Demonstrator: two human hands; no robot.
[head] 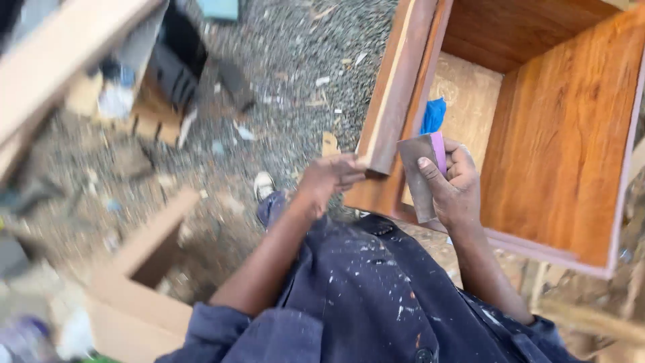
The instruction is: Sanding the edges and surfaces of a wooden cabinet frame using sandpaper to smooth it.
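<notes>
Right hand (453,188) raised, gripping sandpaper sheet (418,176), left hand (330,178) clasping wooden board (396,87) end

Outdoor carpentry yard — gravel ground (295,60) littered with shavings, unfinished wooden cabinet (557,134), loose boards (60,54), paint-spattered overalls (376,289)

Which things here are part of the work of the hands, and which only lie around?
In use: left hand on the wooden box's edge; right hand holding a sanding block.

Lying about: blue cloth inside the box, light wooden frame, scraps on gravel.
</notes>
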